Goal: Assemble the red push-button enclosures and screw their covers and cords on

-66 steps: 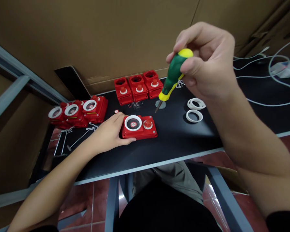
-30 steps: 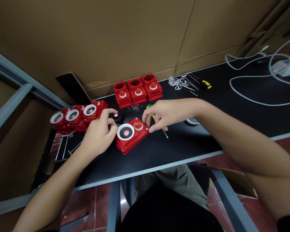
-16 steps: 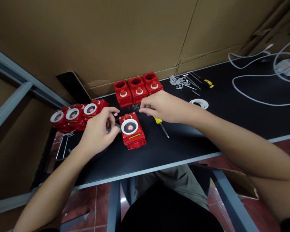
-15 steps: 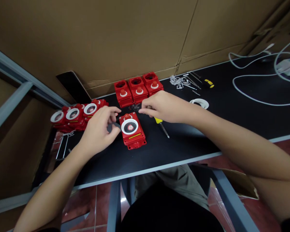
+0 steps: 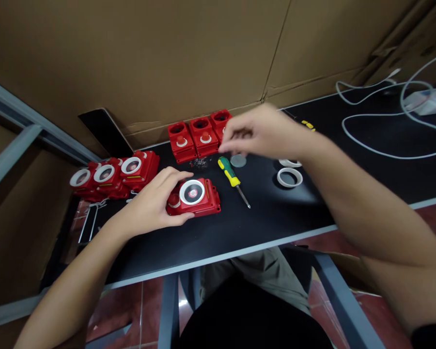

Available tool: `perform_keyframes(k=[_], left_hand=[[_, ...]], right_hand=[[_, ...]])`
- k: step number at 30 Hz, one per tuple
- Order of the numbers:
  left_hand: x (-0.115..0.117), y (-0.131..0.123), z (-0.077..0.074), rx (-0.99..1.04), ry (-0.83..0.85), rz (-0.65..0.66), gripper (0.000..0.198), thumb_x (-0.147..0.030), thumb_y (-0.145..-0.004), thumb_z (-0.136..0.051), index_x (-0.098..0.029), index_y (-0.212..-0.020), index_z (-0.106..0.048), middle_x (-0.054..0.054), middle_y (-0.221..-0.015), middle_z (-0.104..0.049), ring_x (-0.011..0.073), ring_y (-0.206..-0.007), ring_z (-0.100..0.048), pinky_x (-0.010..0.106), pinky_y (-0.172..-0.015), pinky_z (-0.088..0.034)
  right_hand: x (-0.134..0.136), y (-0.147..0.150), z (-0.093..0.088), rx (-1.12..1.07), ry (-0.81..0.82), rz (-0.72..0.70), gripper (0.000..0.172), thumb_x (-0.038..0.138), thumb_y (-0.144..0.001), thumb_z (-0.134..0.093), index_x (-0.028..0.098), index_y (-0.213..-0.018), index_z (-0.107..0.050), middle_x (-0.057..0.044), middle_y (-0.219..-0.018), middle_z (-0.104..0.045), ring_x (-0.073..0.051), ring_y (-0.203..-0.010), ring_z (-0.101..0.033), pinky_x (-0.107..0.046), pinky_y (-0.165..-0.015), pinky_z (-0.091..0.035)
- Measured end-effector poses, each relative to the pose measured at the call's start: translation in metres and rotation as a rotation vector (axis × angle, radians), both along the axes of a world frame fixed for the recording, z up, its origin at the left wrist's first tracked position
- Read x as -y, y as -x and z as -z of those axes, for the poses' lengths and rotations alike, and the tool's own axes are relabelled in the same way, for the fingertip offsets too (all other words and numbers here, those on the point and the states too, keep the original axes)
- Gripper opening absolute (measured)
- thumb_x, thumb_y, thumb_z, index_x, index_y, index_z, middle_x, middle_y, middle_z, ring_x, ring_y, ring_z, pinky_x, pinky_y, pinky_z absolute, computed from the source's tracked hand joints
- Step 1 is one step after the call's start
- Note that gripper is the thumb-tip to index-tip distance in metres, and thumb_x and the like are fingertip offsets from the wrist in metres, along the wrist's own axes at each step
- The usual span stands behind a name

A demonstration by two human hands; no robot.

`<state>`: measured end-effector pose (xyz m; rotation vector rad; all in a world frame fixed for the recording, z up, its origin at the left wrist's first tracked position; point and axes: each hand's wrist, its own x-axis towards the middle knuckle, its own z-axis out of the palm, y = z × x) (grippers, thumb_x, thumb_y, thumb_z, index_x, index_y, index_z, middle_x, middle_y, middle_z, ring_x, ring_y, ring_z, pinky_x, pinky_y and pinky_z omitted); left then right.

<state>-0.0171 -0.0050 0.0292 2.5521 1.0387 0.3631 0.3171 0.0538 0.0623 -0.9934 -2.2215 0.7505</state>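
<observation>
My left hand (image 5: pixel 158 201) is closed round one end of a red box (image 5: pixel 206 207) with a white ring and dark round window, fingers and thumb on opposite sides. The box lies on the black table, its red knob (image 5: pixel 174 199) beside my palm. In the air above the table, my right hand (image 5: pixel 254 131) is blurred, with fingers curled and thumb and forefinger close together; whatever they may hold is hidden. Below it lies a green and yellow screwdriver (image 5: pixel 228 169), tip toward me. A clear disc (image 5: pixel 238 160) and small screws (image 5: pixel 201 163) lie near it.
Three red boxes (image 5: pixel 181 154) without white rings stand at the back. Three ringed red boxes (image 5: pixel 140 169) stand at left, before a leaning dark phone-like slab (image 5: pixel 105 131). White rings (image 5: pixel 289 185) lie at right, with a pale cable (image 5: pixel 381 115) further off. Cardboard (image 5: pixel 167 58) rises behind.
My left hand has taken hold of the red box and turned it, so its knob end now points left. My right hand has lifted up and away from the small screws, uncovering the screwdriver handle.
</observation>
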Motion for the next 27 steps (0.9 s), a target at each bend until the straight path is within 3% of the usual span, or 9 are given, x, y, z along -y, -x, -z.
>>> perform_keyframes(k=[1, 3, 5, 8, 11, 15, 17, 22, 27], left_hand=[[0.000, -0.001, 0.001, 0.011, 0.022, -0.010, 0.073, -0.056, -0.097, -0.086, -0.023, -0.156, -0.058, 0.014, -0.145, -0.066, 0.0353, -0.129, -0.070, 0.052, -0.119, -0.059], [0.000, -0.002, 0.003, 0.050, 0.054, -0.015, 0.068, -0.058, -0.098, -0.086, -0.024, -0.152, -0.061, 0.013, -0.145, -0.066, 0.0337, -0.129, -0.071, 0.048, -0.118, -0.060], [0.001, -0.003, 0.007, 0.094, 0.060, -0.006, 0.061, -0.058, -0.102, -0.083, -0.024, -0.148, -0.062, 0.013, -0.145, -0.068, 0.0331, -0.131, -0.072, 0.046, -0.119, -0.060], [0.003, -0.006, 0.010, 0.134, 0.035, 0.009, 0.056, -0.057, -0.105, -0.081, -0.023, -0.147, -0.062, 0.013, -0.143, -0.071, 0.0315, -0.129, -0.073, 0.045, -0.117, -0.061], [0.005, -0.007, 0.012, 0.145, -0.028, 0.017, 0.057, -0.054, -0.107, -0.081, -0.022, -0.150, -0.060, 0.013, -0.144, -0.071, 0.0304, -0.130, -0.074, 0.043, -0.116, -0.062], [0.008, -0.008, 0.013, 0.169, -0.138, 0.030, 0.057, -0.050, -0.108, -0.080, -0.023, -0.152, -0.058, 0.014, -0.147, -0.072, 0.0306, -0.131, -0.074, 0.043, -0.113, -0.064], [0.009, -0.009, 0.013, 0.179, -0.191, 0.028, 0.054, -0.046, -0.107, -0.081, -0.023, -0.150, -0.058, 0.014, -0.145, -0.073, 0.0306, -0.130, -0.075, 0.044, -0.111, -0.065], [0.010, -0.007, 0.008, 0.267, -0.390, -0.001, 0.054, -0.038, -0.100, -0.086, -0.027, -0.148, -0.062, 0.013, -0.144, -0.074, 0.0345, -0.133, -0.074, 0.053, -0.114, -0.064], [0.009, -0.006, 0.006, 0.341, -0.431, -0.003, 0.055, -0.035, -0.098, -0.088, -0.031, -0.147, -0.064, 0.012, -0.144, -0.074, 0.0371, -0.133, -0.074, 0.060, -0.115, -0.063]], right_hand=[[-0.004, -0.010, -0.008, -0.034, -0.070, 0.147, 0.037, 0.054, -0.097, -0.081, 0.020, -0.083, -0.075, -0.002, -0.071, -0.070, -0.012, -0.063, -0.060, -0.031, -0.067, -0.044], [-0.011, -0.030, -0.020, -0.126, -0.178, 0.423, 0.037, 0.050, -0.103, -0.074, 0.021, -0.080, -0.072, -0.001, -0.065, -0.064, -0.010, -0.055, -0.051, -0.032, -0.064, -0.041], [-0.019, -0.048, -0.023, -0.163, -0.229, 0.562, 0.032, 0.044, -0.109, -0.063, 0.023, -0.087, -0.073, -0.003, -0.070, -0.066, -0.011, -0.053, -0.048, -0.032, -0.061, -0.039], [-0.027, -0.071, -0.012, -0.067, -0.250, 0.681, 0.028, 0.033, -0.112, -0.051, 0.023, -0.111, -0.077, -0.007, -0.093, -0.078, -0.013, -0.062, -0.057, -0.031, -0.070, -0.048], [-0.031, -0.089, 0.005, 0.171, -0.169, 0.845, 0.037, 0.017, -0.106, -0.047, 0.017, -0.124, -0.079, -0.013, -0.119, -0.083, -0.015, -0.079, -0.069, -0.032, -0.086, -0.055], [-0.036, -0.108, 0.016, 0.376, -0.030, 0.851, 0.041, 0.012, -0.103, -0.050, 0.010, -0.128, -0.083, -0.018, -0.127, -0.082, -0.021, -0.111, -0.074, -0.033, -0.106, -0.052], [-0.037, -0.116, 0.016, 0.477, 0.030, 0.824, 0.040, 0.012, -0.104, -0.053, 0.007, -0.128, -0.084, -0.020, -0.130, -0.081, -0.022, -0.117, -0.071, -0.035, -0.107, -0.048], [-0.035, -0.125, 0.015, 0.657, 0.158, 0.781, 0.040, 0.019, -0.109, -0.054, 0.002, -0.132, -0.083, -0.019, -0.112, -0.081, -0.014, -0.091, -0.062, -0.037, -0.095, -0.042], [-0.035, -0.127, 0.013, 0.745, 0.280, 0.757, 0.040, 0.022, -0.113, -0.052, 0.004, -0.131, -0.083, -0.011, -0.087, -0.076, -0.011, -0.081, -0.057, -0.038, -0.092, -0.042]])
